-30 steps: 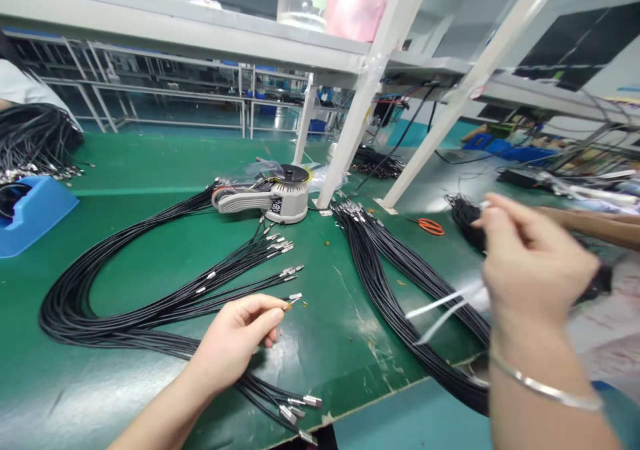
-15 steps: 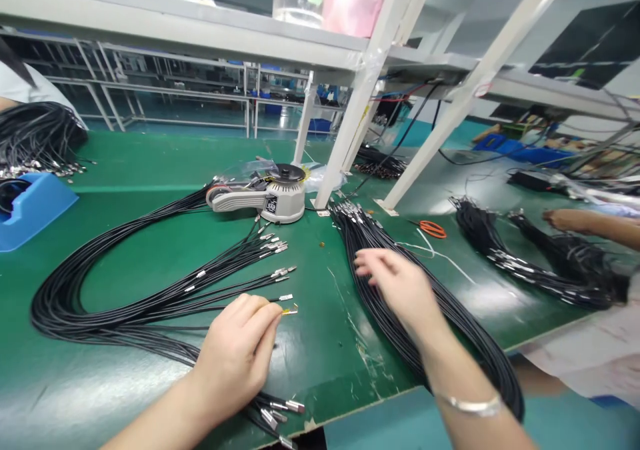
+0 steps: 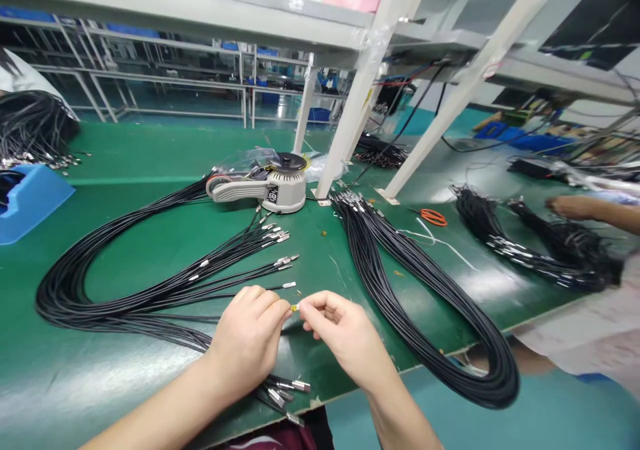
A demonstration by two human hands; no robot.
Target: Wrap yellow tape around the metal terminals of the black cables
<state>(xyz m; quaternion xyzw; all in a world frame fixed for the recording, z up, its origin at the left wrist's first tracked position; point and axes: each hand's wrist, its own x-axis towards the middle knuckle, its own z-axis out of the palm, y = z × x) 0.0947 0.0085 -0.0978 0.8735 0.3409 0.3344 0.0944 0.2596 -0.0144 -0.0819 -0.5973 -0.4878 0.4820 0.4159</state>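
Note:
My left hand [image 3: 249, 333] is closed in a pinch on a black cable, whose short yellow-wrapped end [image 3: 294, 308] pokes out past the fingertips. My right hand [image 3: 345, 337] meets it from the right, thumb and forefinger pinched at the pale tip of that end; the fingers partly hide it. Behind and left of my hands, a bundle of black cables [image 3: 65, 283] curves in a wide loop, its silvery connectors [image 3: 275, 235] fanned toward the middle. More cable ends with metal connectors [image 3: 287, 391] emerge below my left hand.
A grey round tape dispenser [image 3: 284, 190] stands behind the bundle. To the right, another cable bundle [image 3: 495, 363] loops over the table edge. White strips [image 3: 450, 247] and orange-handled scissors [image 3: 433, 217] lie beyond it. A co-worker's hand [image 3: 570, 207] touches cables at far right.
My right hand first let white strips drop onto the table at right, then swung left to the cable end in my left hand. My left hand stayed nearly in place.

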